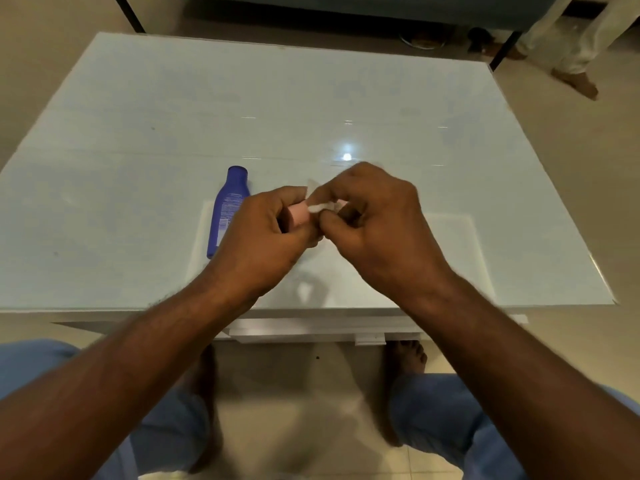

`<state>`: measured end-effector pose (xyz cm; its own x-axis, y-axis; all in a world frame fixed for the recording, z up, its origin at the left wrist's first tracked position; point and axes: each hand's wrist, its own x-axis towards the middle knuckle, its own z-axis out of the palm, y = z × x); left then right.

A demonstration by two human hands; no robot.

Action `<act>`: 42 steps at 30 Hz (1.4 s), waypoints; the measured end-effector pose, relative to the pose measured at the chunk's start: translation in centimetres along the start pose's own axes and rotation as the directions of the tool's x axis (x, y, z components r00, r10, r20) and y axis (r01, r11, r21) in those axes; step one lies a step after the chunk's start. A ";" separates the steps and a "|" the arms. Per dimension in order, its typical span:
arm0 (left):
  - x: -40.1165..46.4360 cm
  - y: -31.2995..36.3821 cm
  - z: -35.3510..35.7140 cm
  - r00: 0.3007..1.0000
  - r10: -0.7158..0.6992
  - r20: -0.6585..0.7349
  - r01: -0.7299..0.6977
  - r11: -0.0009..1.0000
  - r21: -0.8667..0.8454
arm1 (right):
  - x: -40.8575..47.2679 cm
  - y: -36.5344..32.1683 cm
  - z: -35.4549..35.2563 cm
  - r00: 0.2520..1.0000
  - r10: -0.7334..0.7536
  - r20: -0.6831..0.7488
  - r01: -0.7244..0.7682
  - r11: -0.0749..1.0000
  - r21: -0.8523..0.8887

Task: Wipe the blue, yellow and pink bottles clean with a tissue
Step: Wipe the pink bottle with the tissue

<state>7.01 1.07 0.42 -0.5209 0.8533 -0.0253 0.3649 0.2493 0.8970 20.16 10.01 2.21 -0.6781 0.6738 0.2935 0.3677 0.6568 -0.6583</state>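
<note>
The left hand (266,233) grips the pink bottle (300,212) above the desk (138,133); the right hand (374,216) pinches the tissue (319,206) against it. Wiping seems underway; the blue bottle (227,209) lies on the desk beside the left hand.

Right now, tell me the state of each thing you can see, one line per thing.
Pink bottle: held above the table, gripped in the left hand.
Tissue: pinched in the right hand, against the pink bottle.
Blue bottle: lying on the table, cap on, untouched.
Yellow bottle: not in view.
</note>
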 end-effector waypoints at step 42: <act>0.1 0.3 -0.4 1.000 0.008 -0.026 -0.011 0.995 -0.095 | 0.9 0.4 0.0 0.996 0.071 -0.051 -0.071 0.997 0.006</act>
<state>6.72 1.04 0.89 -0.5377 0.8431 -0.0065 0.2956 0.1958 0.9350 19.74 10.85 2.23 -0.6169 0.7351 0.2812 0.4109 0.6056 -0.6815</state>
